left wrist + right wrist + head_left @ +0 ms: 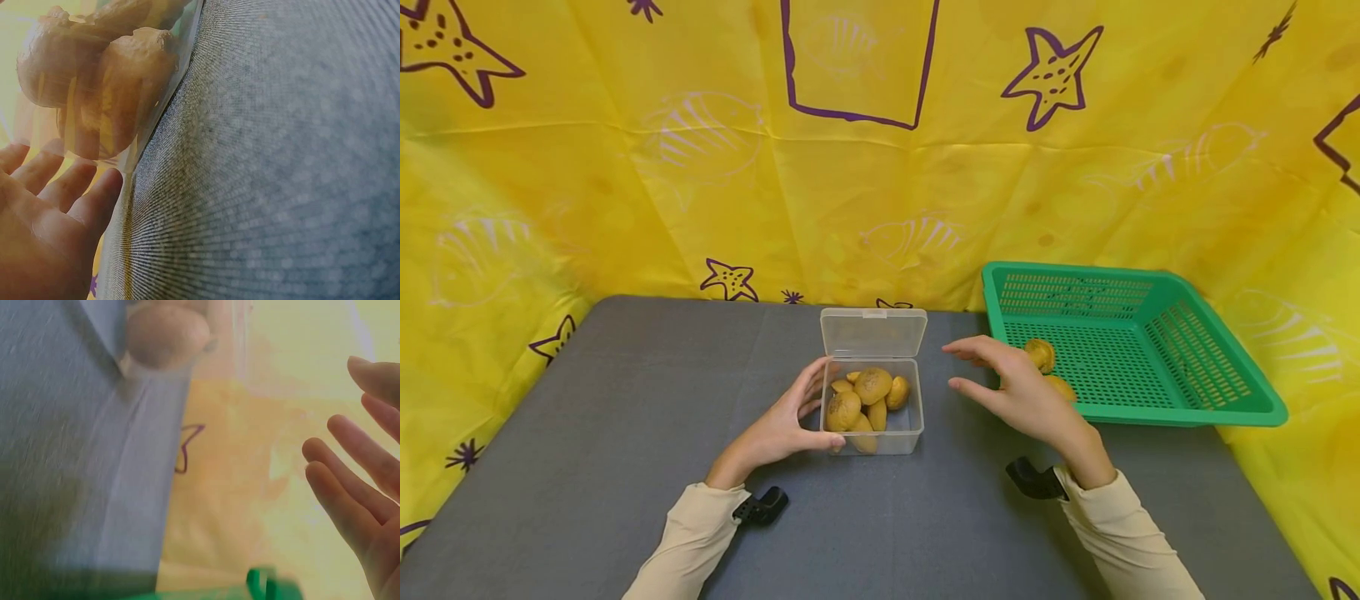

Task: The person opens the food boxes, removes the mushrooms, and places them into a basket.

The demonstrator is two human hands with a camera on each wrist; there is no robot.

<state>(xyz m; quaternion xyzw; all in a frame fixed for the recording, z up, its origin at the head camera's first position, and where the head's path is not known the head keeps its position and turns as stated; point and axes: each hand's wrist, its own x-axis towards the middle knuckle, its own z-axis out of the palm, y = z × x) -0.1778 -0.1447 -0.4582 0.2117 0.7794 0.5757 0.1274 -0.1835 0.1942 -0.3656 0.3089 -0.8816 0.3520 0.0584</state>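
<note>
A clear plastic box stands on the table with its hinged lid raised at the back. Inside lie several brown mushrooms, also visible through the wall in the left wrist view. My left hand holds the box by its left side, thumb at the front corner and fingers along the side toward the back. Between the box and a green basket, my right hand is raised with fingers spread and nothing in its grasp. Its forearm side overlaps the basket's near left corner in the head view.
The green perforated basket sits at the right rear, with mushrooms at its left end, partly hidden by my right hand. A grey cloth covers the table. Behind and beside it hangs a yellow printed curtain.
</note>
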